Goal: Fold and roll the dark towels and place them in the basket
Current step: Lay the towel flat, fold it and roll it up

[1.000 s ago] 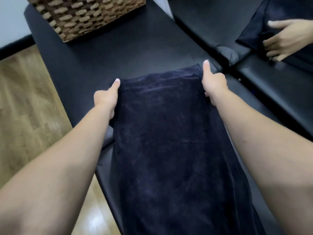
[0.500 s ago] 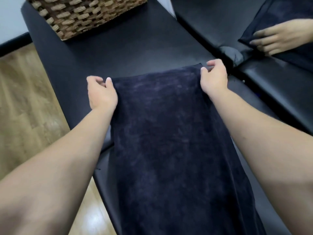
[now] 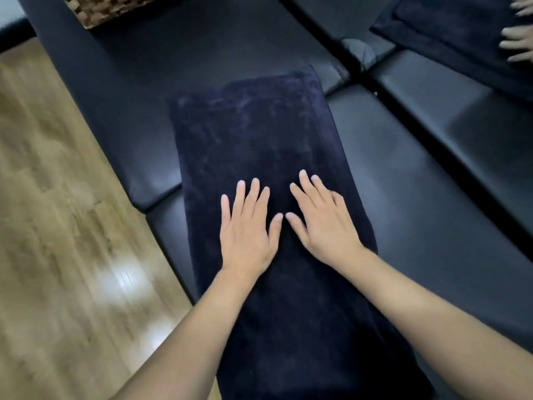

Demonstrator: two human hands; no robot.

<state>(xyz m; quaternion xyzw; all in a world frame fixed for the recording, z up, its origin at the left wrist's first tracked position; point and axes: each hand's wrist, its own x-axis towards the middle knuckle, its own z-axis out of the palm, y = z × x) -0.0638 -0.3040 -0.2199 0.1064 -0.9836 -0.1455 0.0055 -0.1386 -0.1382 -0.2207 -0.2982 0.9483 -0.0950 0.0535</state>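
Note:
A dark navy towel (image 3: 253,134), folded into a long strip, lies flat along the black padded bench (image 3: 418,197) and runs toward me. My left hand (image 3: 245,229) and my right hand (image 3: 320,223) rest side by side on its middle, palms down with fingers straight and spread. Only a corner of the woven basket (image 3: 95,13) shows, at the top left on the far end of the bench.
A second black bench (image 3: 461,116) stands at the right, across a gap. Another person's hands (image 3: 519,44) press on a second dark towel (image 3: 450,27) at the top right. Wooden floor (image 3: 57,226) lies to the left of the bench edge.
Both my hands have let go of the towel's far corners and drawn back to its middle, where they now lie flat. The view has tilted down, so the basket has nearly left the frame.

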